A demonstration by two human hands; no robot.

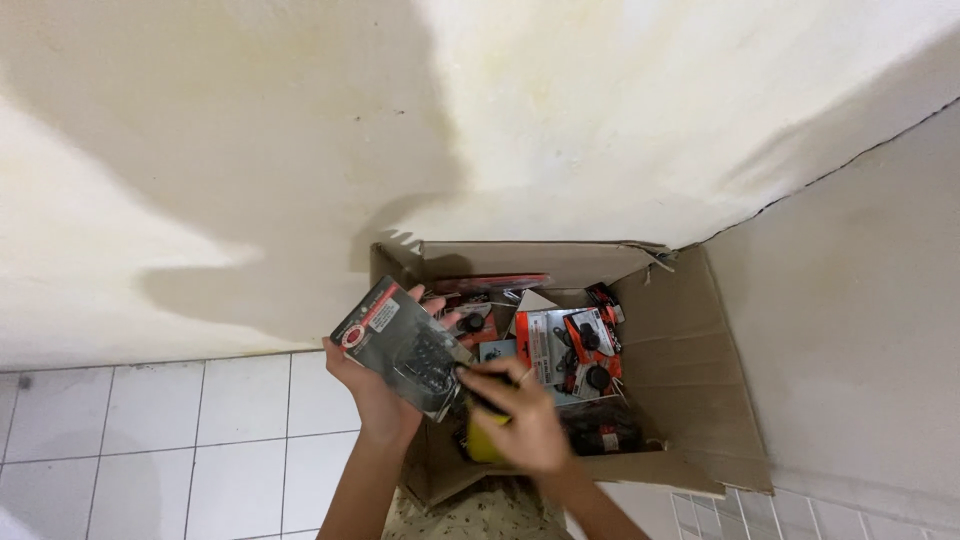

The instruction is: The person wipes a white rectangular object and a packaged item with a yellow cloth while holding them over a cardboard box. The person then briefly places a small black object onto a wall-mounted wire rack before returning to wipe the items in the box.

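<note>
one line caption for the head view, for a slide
Left hand holds a clear packet of small black parts over an open cardboard box of packets; right hand touches its corner.

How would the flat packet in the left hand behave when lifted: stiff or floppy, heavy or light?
The packet probably stays fairly stiff: it lies flat across the left hand without drooping. Likely light, as one hand carries it. Its glossy face may be slippery, so the right hand steadies its edge.

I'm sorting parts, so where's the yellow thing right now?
In the head view, the yellow thing sits low in the cardboard box, at its near left corner, mostly hidden under the right hand.
</note>
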